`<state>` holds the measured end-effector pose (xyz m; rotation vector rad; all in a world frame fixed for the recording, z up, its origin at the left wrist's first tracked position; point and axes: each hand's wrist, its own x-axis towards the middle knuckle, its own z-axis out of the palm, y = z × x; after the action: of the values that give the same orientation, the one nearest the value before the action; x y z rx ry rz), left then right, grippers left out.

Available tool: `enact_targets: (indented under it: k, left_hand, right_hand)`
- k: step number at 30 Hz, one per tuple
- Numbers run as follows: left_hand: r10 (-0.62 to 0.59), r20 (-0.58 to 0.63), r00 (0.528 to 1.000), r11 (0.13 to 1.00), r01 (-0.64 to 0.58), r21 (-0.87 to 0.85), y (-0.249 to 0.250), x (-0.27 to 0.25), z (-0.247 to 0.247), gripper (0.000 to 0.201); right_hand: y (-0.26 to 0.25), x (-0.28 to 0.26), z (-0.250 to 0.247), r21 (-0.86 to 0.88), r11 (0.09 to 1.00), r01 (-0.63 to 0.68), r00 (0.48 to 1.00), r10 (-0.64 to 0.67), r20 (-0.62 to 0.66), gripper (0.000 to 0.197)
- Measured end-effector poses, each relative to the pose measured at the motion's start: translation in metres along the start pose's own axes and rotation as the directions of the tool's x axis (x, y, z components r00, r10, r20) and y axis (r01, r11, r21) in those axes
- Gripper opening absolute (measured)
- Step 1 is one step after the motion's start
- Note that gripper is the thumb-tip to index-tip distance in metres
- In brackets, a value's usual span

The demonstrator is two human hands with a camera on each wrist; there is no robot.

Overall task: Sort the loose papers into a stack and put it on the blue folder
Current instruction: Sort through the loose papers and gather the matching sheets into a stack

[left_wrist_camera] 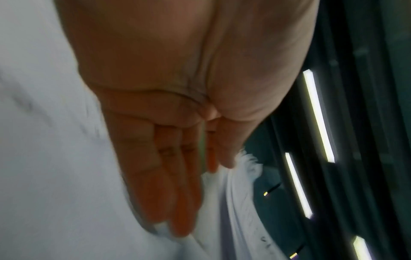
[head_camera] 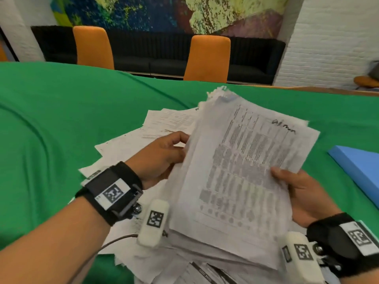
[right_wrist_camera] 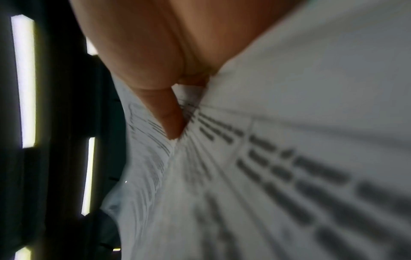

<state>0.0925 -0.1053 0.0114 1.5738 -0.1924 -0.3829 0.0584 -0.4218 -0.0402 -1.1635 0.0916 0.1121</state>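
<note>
Both hands are holding the stack of papers (head_camera: 242, 181) raised and tilted: the left hand (head_camera: 162, 158) is gripping its left edge, the right hand (head_camera: 305, 197) is clamping its right edge with thumb on top; the blue folder (head_camera: 361, 167) is lying just right of the right hand, more loose papers (head_camera: 123, 146) spreading beneath the left

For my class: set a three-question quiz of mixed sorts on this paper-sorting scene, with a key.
1. True or false: the stack of papers already lies on the blue folder.
2. Which hand holds the stack? A) left hand only B) right hand only C) both
3. Fill in: loose papers lie on a ___ cloth.

Key: 1 false, the stack is held up beside the folder; 2 C; 3 green.
</note>
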Motion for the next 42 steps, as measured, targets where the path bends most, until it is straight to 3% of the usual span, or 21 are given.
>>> enact_targets:
  k: [2,4,5,6,8,11,14,16,22,27,31,32,35,38,40,42]
  left_hand:
    - [-0.028,-0.061,0.998,0.968,0.043,0.249,-0.005,-0.002,-0.012,0.006]
    - [-0.030,-0.169,0.985,0.773,0.130,0.621,-0.015,-0.005,-0.034,0.011]
    - [-0.048,-0.221,0.974,0.665,0.196,0.720,-0.021,-0.006,-0.043,0.014]
    - [-0.079,-0.261,0.962,0.599,0.255,0.759,-0.028,-0.007,-0.049,0.018]
    - [-0.171,-0.285,0.943,0.558,0.331,0.761,-0.040,-0.006,-0.048,0.030]
    - [-0.171,-0.267,0.948,0.477,0.317,0.820,-0.052,0.007,-0.038,0.055]
    - [-0.124,-0.285,0.951,0.546,0.305,0.780,-0.056,0.020,-0.026,0.074]
    - [-0.119,-0.309,0.944,0.610,0.315,0.727,-0.056,0.027,-0.020,0.075]
    - [-0.064,-0.289,0.955,0.570,0.272,0.775,-0.051,0.032,-0.009,0.028]
    - [-0.043,-0.284,0.958,0.571,0.257,0.780,-0.036,0.014,-0.021,0.018]
    - [-0.110,-0.266,0.958,0.482,0.285,0.828,-0.035,-0.003,-0.022,0.018]
    - [-0.104,-0.265,0.959,0.452,0.283,0.846,-0.036,-0.005,-0.020,0.018]
    - [-0.007,-0.279,0.960,0.387,0.260,0.885,-0.034,-0.010,-0.017,0.023]
    - [-0.049,-0.284,0.958,0.416,0.278,0.866,-0.034,-0.014,-0.015,0.028]
    - [-0.140,-0.270,0.953,0.329,0.302,0.895,-0.042,-0.014,-0.011,0.043]
    - [-0.184,-0.277,0.943,0.320,0.324,0.891,-0.053,-0.011,-0.008,0.053]
  right_hand:
    - [-0.016,0.005,-0.030,-0.198,0.980,0.031,0.991,-0.055,-0.120,0.043]
    - [-0.033,0.002,-0.061,-0.379,0.925,0.032,0.969,-0.122,-0.215,0.039]
    - [-0.037,0.002,-0.078,-0.459,0.888,0.015,0.961,-0.140,-0.240,0.040]
    - [-0.037,0.003,-0.096,-0.530,0.848,-0.010,0.954,-0.150,-0.259,0.043]
    - [-0.031,0.004,-0.117,-0.587,0.808,-0.039,0.954,-0.144,-0.262,0.041]
    - [-0.014,0.002,-0.114,-0.586,0.806,-0.085,0.963,-0.085,-0.256,0.047]
    - [0.001,0.004,-0.120,-0.534,0.833,-0.144,0.955,-0.023,-0.294,0.045]
    - [0.006,0.006,-0.124,-0.509,0.842,-0.180,0.948,0.010,-0.319,0.036]
    - [0.006,0.002,-0.120,-0.435,0.886,-0.162,0.949,0.019,-0.314,0.031]
    - [0.007,-0.004,-0.116,-0.396,0.908,-0.138,0.961,0.026,-0.275,0.054]
    - [0.008,-0.003,-0.117,-0.350,0.923,-0.160,0.962,0.066,-0.267,0.041]
    - [0.008,-0.004,-0.117,-0.351,0.922,-0.164,0.962,0.071,-0.263,0.044]
    - [0.009,-0.004,-0.118,-0.396,0.903,-0.167,0.969,0.077,-0.234,0.085]
    - [0.009,-0.005,-0.120,-0.368,0.917,-0.154,0.972,0.074,-0.223,0.064]
    - [0.010,-0.005,-0.122,-0.364,0.918,-0.158,0.972,0.079,-0.221,0.071]
    - [0.011,-0.006,-0.120,-0.364,0.920,-0.146,0.975,0.071,-0.211,0.090]
